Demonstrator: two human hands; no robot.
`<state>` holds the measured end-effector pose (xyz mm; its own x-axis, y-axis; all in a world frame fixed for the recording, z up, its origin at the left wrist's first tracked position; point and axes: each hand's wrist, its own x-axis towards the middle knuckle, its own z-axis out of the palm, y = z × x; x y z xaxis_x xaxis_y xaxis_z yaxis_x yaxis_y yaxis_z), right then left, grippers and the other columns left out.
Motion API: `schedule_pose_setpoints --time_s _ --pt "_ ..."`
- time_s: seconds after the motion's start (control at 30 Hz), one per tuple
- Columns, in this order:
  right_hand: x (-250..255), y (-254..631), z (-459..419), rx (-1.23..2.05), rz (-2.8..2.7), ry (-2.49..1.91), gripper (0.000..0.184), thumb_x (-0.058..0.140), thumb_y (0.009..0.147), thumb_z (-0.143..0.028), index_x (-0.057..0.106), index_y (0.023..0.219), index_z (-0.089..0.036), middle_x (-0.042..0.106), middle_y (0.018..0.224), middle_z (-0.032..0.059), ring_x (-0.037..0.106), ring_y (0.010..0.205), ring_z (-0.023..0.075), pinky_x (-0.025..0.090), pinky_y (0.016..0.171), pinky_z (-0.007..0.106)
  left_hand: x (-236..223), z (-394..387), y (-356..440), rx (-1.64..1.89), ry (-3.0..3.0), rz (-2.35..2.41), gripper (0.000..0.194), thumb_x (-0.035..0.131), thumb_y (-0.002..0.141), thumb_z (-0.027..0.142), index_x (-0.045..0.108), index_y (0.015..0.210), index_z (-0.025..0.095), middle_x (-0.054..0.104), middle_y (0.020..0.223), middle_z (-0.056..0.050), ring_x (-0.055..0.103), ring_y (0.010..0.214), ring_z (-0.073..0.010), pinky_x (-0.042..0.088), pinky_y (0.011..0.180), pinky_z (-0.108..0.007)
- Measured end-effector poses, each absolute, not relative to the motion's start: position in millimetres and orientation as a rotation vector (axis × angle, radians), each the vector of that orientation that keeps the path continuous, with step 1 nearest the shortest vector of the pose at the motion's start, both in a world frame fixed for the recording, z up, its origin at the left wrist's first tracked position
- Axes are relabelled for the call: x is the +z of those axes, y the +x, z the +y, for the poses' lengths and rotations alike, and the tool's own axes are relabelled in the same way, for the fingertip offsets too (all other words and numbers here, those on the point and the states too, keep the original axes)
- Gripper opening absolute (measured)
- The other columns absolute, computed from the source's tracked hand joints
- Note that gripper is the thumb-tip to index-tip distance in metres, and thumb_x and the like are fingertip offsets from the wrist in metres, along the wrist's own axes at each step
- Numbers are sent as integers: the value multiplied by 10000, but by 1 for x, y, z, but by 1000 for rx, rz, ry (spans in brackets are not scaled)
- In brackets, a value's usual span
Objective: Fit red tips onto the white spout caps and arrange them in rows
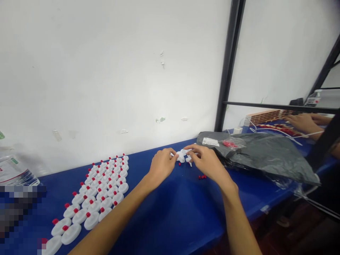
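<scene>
My left hand (163,163) pinches a small white plastic piece (172,154) at the left of a little group of white oval plastic pieces (181,156). On the other side of that group, my right hand (206,161) has its fingers bent round another white piece (188,152), partly hidden by the fingers. A small red cap (180,164) lies just below the white pieces. Several more red caps (202,177) sit in a short row under my right hand. To the left stand rows of white oval pieces with red caps (102,184) on them.
The blue table (170,219) runs along a white wall. A grey plastic bag (265,152) with a clear packet of red pieces (230,143) lies at right, by a black metal post (225,71). A large water bottle (16,171) is far left. Another person's hands (305,124) show at far right.
</scene>
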<state>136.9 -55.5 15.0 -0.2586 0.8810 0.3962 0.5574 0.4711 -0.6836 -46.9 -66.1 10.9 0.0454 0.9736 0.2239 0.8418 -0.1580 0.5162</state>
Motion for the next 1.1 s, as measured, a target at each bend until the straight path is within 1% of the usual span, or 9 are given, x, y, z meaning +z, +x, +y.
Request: schedule_pose_setpoints --time_s 0.13,0.27,0.37,0.53,0.6,0.7,0.8,0.93,1.1 --pt "17 135 -60 640 -2036 -975 403 557 863 -163 678 1234 -265 734 1182 30 716 915 179 524 813 280 21 -66 -48 886 1873 1599 397 465 984 454 698 997 132 686 747 -42 558 493 -103 394 489 -222" --pt "14 135 -56 614 -2004 -991 355 680 854 -316 672 1207 -270 727 1128 32 706 876 188 527 779 299 21 -66 -49 995 1613 1344 416 578 905 526 687 873 126 613 716 -10 487 469 -53 283 427 -181" --pt "11 135 -52 511 -2038 -1020 294 681 864 -309 682 1154 -263 738 1041 28 699 886 195 513 786 304 16 -65 -46 1038 1445 1204 395 689 815 525 663 790 132 584 689 6 461 466 -41 243 422 -175" --pt "13 138 -51 320 -2034 -1203 217 647 894 -321 695 1093 -248 762 986 39 720 886 220 496 781 309 -6 -67 -28 1102 1539 1371 420 444 958 482 676 1019 138 657 803 -35 492 463 -70 318 446 -207" --pt "16 140 -53 279 -1987 -1296 230 636 905 -360 701 1094 -247 774 918 39 731 875 236 490 771 314 -20 -70 -17 1089 1638 1430 345 494 942 397 708 1042 146 671 794 -38 542 525 -108 408 533 -242" --pt "21 143 -55 261 -1943 -1335 261 625 913 -391 711 1117 -254 782 904 38 737 873 239 484 786 317 -38 -76 -2 997 1852 1476 267 652 848 292 760 1076 203 707 846 -48 646 777 -208 484 757 -321" --pt "24 145 -56 287 -1907 -1306 279 619 914 -410 711 1125 -251 783 955 35 735 866 225 485 786 308 -46 -77 9 832 2117 1531 291 666 870 344 764 1133 269 719 1013 -75 656 953 -272 496 856 -376" --pt "25 142 -57 303 -1908 -1282 279 626 908 -409 720 1114 -246 782 920 33 732 832 223 485 779 309 -48 -74 11 717 2267 1530 243 596 936 296 780 1096 286 724 1118 -70 655 1037 -259 510 911 -356" --pt "25 139 -58 309 -1940 -1237 271 614 914 -381 724 1118 -242 773 853 31 722 799 220 485 769 311 -48 -88 -3 787 2289 1588 216 569 946 212 771 1018 232 710 1068 -64 669 960 -227 514 889 -335"
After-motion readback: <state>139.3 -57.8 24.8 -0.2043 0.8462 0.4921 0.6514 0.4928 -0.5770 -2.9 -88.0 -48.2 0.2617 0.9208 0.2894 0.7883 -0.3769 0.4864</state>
